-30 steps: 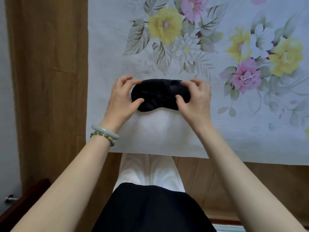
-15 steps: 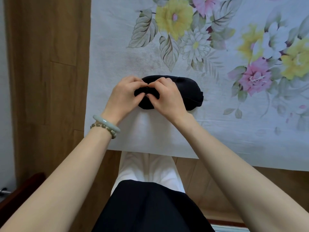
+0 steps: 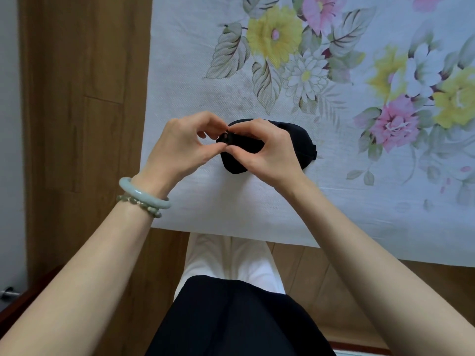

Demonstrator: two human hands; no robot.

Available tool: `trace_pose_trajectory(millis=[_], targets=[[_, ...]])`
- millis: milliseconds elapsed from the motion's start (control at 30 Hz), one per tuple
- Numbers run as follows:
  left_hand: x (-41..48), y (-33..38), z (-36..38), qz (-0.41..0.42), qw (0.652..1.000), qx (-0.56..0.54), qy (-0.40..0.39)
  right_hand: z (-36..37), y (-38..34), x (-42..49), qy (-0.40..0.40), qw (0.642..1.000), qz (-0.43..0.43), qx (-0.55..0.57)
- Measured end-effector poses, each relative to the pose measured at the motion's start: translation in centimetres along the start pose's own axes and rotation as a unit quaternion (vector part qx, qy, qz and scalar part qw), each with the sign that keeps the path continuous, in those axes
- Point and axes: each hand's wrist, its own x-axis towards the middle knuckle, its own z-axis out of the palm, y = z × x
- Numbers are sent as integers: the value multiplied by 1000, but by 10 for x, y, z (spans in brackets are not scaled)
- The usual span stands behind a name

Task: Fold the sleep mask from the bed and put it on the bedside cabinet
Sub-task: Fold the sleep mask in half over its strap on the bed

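The black sleep mask [image 3: 300, 143] lies on the floral bed sheet [image 3: 334, 196] near the bed's front-left corner. Its left end is lifted a little off the sheet. My left hand [image 3: 180, 147] and my right hand [image 3: 262, 155] meet over that end, fingertips pinching a small black part of the mask, perhaps its strap. The right end of the mask rests flat on the sheet. My right hand hides the middle of the mask.
Wooden floor [image 3: 77, 111] runs along the left of the bed and below its front edge. A dark wooden piece of furniture [image 3: 15, 307] with a metal knob [image 3: 7, 292] shows at the lower left. My legs stand close to the bed edge.
My right hand came from the mask's right end to the left end, and both hands now pinch and lift that end. The view shifted slightly.
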Motion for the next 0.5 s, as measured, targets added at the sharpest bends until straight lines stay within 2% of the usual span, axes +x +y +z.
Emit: trace_pose_trajectory(millis=[300, 433, 500], targets=[[1, 10, -4, -8, 1000, -17, -22, -10, 3, -3, 15, 1000, -16, -1], [2, 10, -3, -14, 999, -21, -39, -11, 5, -6, 13, 989, -104, -102], [1, 11, -2, -23, 998, -35, -37, -11, 5, -6, 18, 987, -113, -112]])
